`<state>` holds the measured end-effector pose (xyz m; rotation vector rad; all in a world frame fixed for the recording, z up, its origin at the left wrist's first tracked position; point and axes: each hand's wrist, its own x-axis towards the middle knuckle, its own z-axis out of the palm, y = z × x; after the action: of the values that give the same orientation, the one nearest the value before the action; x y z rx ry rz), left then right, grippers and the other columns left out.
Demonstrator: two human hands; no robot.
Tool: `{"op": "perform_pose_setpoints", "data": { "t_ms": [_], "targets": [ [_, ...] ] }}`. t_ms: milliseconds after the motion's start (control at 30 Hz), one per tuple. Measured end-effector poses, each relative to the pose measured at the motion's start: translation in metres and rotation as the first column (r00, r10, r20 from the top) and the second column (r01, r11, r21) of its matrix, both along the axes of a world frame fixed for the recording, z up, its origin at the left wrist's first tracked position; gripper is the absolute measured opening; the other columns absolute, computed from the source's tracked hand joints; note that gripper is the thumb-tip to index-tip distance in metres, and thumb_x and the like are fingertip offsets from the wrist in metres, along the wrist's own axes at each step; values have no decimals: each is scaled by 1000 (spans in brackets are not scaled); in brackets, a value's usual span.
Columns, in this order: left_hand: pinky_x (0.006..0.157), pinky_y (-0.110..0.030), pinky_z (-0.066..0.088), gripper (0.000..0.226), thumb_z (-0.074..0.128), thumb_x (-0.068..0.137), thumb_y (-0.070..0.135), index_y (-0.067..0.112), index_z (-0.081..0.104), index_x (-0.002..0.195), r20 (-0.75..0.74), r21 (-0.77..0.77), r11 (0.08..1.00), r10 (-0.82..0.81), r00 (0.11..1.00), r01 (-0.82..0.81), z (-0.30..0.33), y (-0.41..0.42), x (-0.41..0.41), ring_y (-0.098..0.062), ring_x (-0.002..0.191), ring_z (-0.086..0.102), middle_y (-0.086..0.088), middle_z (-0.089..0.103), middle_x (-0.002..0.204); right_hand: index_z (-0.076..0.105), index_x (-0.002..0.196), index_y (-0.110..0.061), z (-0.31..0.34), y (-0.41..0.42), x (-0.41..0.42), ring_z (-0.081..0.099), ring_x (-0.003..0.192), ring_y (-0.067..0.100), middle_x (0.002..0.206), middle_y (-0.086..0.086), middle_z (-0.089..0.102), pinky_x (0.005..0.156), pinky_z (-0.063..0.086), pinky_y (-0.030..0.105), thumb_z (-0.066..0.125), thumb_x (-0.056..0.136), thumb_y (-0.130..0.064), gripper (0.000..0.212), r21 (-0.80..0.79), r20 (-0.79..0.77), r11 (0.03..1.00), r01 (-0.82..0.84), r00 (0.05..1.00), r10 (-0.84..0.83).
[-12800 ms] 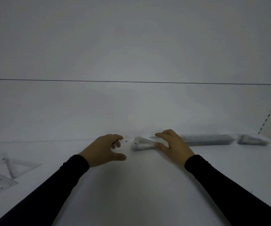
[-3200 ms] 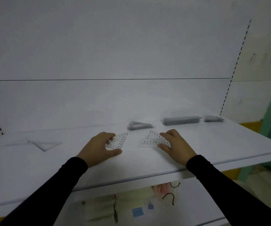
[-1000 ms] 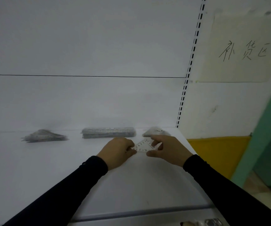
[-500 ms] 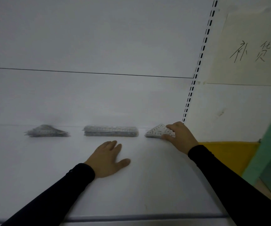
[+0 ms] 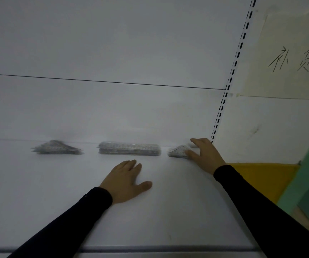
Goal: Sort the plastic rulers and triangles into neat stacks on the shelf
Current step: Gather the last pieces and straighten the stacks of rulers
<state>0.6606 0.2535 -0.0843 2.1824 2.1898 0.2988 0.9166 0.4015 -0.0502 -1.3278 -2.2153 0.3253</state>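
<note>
White shelving fills the frame, its flat white shelf (image 5: 38, 202) carrying three piles along the back wall: a stack of clear plastic triangles (image 5: 56, 148) at centre left, a stack of clear plastic rulers (image 5: 129, 148) in the middle, and a smaller pile of clear triangles (image 5: 177, 151) at centre right. The right hand (image 5: 205, 155) rests on that right pile, fingers spread over its edge; whether the grip pinches it I cannot tell. The left hand (image 5: 125, 183) lies flat and open on the shelf, holding nothing. Squaring this pile well probably means pressing lightly and nudging edges flush, since slick plastic could fan out.
</note>
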Motion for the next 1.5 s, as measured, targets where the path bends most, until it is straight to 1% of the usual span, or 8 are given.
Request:
{"op": "perform_pose_setpoints", "data": {
  "t_ms": [167, 267, 367, 500, 800, 1000, 1233, 1500],
  "targets": [
    [113, -26, 17, 115, 16, 57, 93, 18, 38, 142, 48, 50, 999, -10, 999, 8, 12, -8, 3, -16, 141, 23, -2, 30, 153, 51, 131, -15, 10, -33, -21, 47, 120, 16, 130, 3, 51, 98, 31, 17, 56, 90, -45, 52, 193, -31, 977, -93, 994, 101],
    [112, -23, 21, 107, 20, 64, 89, 19, 40, 141, 46, 120, 993, -15, 999, 10, 17, -20, -15, -13, 137, 32, 1, 37, 148, 52, 130, -12, 13, -52, -46, 46, 124, 18, 132, 6, 51, 106, 33, 25, 48, 88, -52, 58, 255, 27, 939, -229, 973, 229],
    [109, -15, 14, 112, 8, 61, 90, 20, 38, 143, 44, 163, 984, 63, 997, -69, 24, -48, -52, -11, 137, 31, 2, 37, 149, 51, 132, -13, 11, -64, -80, 42, 130, 20, 139, 7, 48, 107, 29, 28, 39, 88, -57, 63, 298, 119, 892, -340, 940, 319],
    [106, -14, 11, 119, 5, 56, 95, 22, 36, 144, 42, 154, 966, 205, 978, -209, 40, -101, -112, -10, 138, 28, 4, 34, 150, 49, 134, -13, 9, -81, -140, 39, 133, 22, 143, 8, 44, 110, 30, 32, 38, 87, -60, 67, 262, 153, 841, -473, 881, 447],
    [106, -18, 18, 94, 21, 70, 79, 22, 42, 141, 104, 296, 821, 481, 870, -489, 60, -241, -252, -12, 135, 33, 3, 41, 147, 42, 140, -19, 4, -155, -295, 28, 139, 15, 150, 3, 34, 115, 21, 28, 32, 89, -62, 67, 218, 224, 716, -663, 748, 625],
    [112, -28, 22, 95, 17, 70, 82, 24, 40, 141, 126, 294, 772, 553, 823, -564, 61, -328, -354, -14, 135, 33, 3, 40, 147, 41, 140, -21, 3, -226, -409, 28, 140, 16, 150, 2, 33, 115, 25, 32, 20, 83, -73, 80, 218, 198, 702, -678, 735, 648],
    [115, -36, 25, 83, 25, 80, 79, 26, 36, 143, 139, 225, 766, 587, 798, -603, 57, -384, -445, -14, 137, 30, 4, 36, 149, 34, 144, -23, 8, -284, -527, 26, 139, 13, 152, -1, 29, 109, 18, 21, 40, 90, -60, 66, 142, 182, 693, -707, 707, 683],
    [116, -34, 24, 108, 8, 62, 91, 26, 36, 143, 151, 213, 767, 586, 796, -605, 57, -395, -526, -13, 137, 29, 5, 37, 149, 37, 142, -17, 12, -291, -647, 35, 134, 15, 147, 1, 36, 110, 28, 27, 42, 95, -48, 57, 28, 220, 685, -728, 673, 706]
  ]
}}
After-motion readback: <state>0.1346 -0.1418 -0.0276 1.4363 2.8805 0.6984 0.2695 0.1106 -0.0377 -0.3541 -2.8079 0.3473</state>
